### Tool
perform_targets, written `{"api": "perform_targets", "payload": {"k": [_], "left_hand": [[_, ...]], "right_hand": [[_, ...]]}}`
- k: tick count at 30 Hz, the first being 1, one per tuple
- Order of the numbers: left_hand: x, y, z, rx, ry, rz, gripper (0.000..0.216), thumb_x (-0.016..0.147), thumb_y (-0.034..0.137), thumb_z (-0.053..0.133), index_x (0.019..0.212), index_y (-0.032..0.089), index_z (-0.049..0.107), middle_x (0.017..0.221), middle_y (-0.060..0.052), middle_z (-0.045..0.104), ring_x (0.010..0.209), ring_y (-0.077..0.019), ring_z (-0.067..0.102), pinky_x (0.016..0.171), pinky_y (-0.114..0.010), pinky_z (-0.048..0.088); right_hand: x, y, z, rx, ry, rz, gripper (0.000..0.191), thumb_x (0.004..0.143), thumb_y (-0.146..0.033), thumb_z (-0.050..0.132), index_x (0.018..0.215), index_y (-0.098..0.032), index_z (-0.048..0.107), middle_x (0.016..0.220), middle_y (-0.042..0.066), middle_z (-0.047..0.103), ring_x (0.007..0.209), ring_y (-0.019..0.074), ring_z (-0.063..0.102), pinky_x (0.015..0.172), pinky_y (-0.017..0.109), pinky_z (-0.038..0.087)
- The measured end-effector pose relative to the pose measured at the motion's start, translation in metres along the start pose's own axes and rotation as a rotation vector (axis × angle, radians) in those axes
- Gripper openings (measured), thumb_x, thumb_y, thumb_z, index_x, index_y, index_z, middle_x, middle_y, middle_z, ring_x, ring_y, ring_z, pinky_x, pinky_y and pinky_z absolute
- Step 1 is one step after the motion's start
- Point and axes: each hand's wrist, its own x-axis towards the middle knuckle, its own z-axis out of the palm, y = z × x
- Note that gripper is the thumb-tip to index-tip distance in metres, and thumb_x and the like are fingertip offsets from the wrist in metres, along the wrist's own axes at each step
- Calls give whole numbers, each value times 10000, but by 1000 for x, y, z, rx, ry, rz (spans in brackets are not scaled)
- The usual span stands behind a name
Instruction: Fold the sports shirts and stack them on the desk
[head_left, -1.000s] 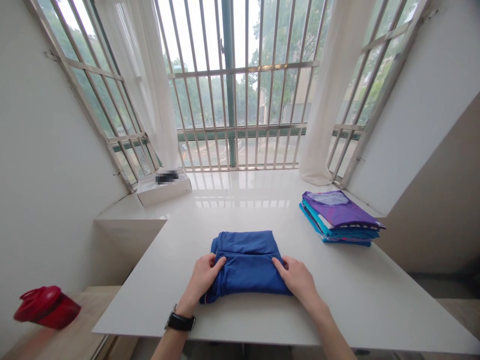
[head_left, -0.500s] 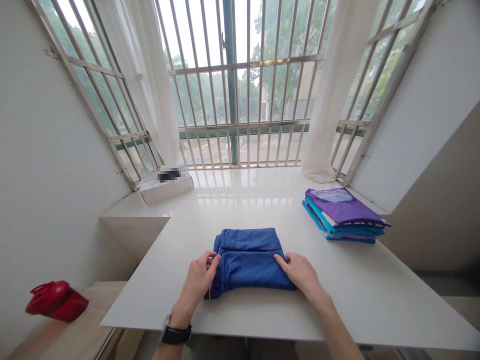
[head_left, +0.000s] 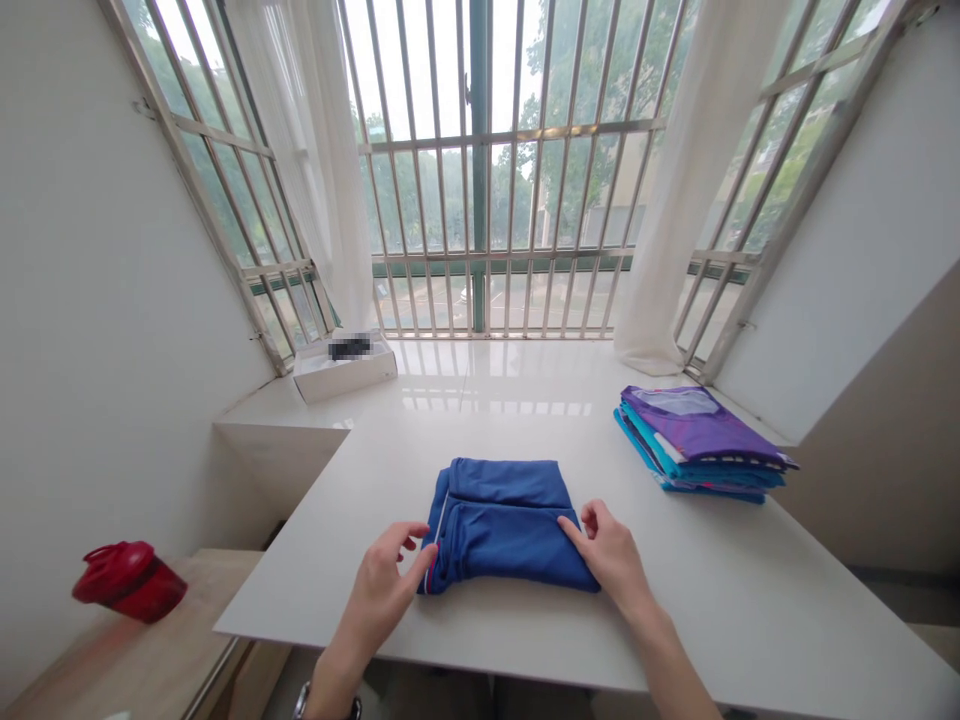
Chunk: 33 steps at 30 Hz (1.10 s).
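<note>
A folded blue garment (head_left: 510, 520) lies flat on the white table (head_left: 555, 635) in front of me. Its left side shows a white and red piping strip and bunched layers. My left hand (head_left: 390, 565) is at that left edge, fingers apart, the thumb tip touching or just beside the piping. At the opposite edge is my right hand (head_left: 606, 545), its thumb or a finger resting on top of the cloth near the right side and the other fingers loosely curled above the table. Neither hand grips the garment.
A stack of folded purple and teal clothes (head_left: 697, 445) sits at the table's right. On the sill at the back left stands a white box (head_left: 345, 375) with a blurred dark item. A red bottle (head_left: 131, 580) rests on a wooden surface at lower left. Barred windows and curtains (head_left: 671, 200) lie behind.
My left hand has loosened from the garment's left edge, spreading its fingers and exposing the piping. The right hand stays at the right edge. The whole view has shifted slightly.
</note>
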Motion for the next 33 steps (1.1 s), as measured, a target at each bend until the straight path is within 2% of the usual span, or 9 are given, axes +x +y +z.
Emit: {"api": "perform_targets", "payload": {"k": [4,6,9,14,19,21,25,29,33], "left_hand": [[-16,25,23,128,7,268,196,887,231,627,1081,250,650,1100,-63,669,1015,-237,621,890,-392,520],[-15,31,36,226,-27,402,274,889,136,595,1130,257,642,1151,-63,659,1038,-245,602,907,-408,501],[-6,30,45,363,-89,526,346,915,73,527,1176,273,634,1146,-42,678,1026,-244,586,908,-418,475],[11,15,33,454,-121,449,356,935,80,482,1185,274,643,1126,-32,697,1050,-245,573,936,-422,439],[14,4,20,465,-83,373,321,950,154,466,1193,254,651,1204,-50,684,1136,-260,561,1009,-456,392],[14,6,19,477,-78,358,294,977,228,458,1199,242,651,1219,-59,684,1167,-274,548,1039,-484,365],[6,29,29,480,-40,303,282,987,305,469,1161,210,670,1251,-84,668,1205,-310,523,1058,-527,345],[-5,54,52,376,-137,386,303,999,320,444,1216,251,644,1279,-65,647,1162,-277,550,1013,-459,414],[-3,59,63,402,-217,386,416,998,440,439,1342,248,573,1384,-109,581,1193,-306,557,1010,-478,439]], "right_hand": [[-3,0,-1,69,35,-245,167,908,-385,511,847,-246,579,848,34,637,747,196,611,720,322,496],[-3,0,-2,75,35,-353,202,937,-335,465,929,-253,650,1031,72,656,931,223,629,834,355,511],[-6,0,-5,24,-30,-422,271,958,-292,432,948,-270,703,1107,75,670,1029,237,620,917,385,509],[-28,-9,-3,-112,-74,-406,297,977,-320,437,1110,-254,694,1220,101,653,1147,268,588,1020,460,468],[-37,-21,-1,-166,-66,-466,331,934,-432,531,1191,-276,669,1570,100,341,1452,349,281,1126,554,353],[-32,-24,-4,-160,-108,-478,322,922,-438,552,1148,-250,683,1567,112,346,1451,348,286,1145,545,330],[-22,-29,-8,-116,-264,-476,340,964,-397,486,1206,-215,641,1366,128,583,1279,267,529,1102,453,414],[-31,-34,-4,-106,-182,-482,279,965,-342,484,1150,-208,644,1242,120,644,1170,259,589,1036,439,456],[-63,-44,-2,-145,-56,-492,175,945,-318,521,1045,-233,637,1022,92,689,931,254,643,833,401,510]]}}
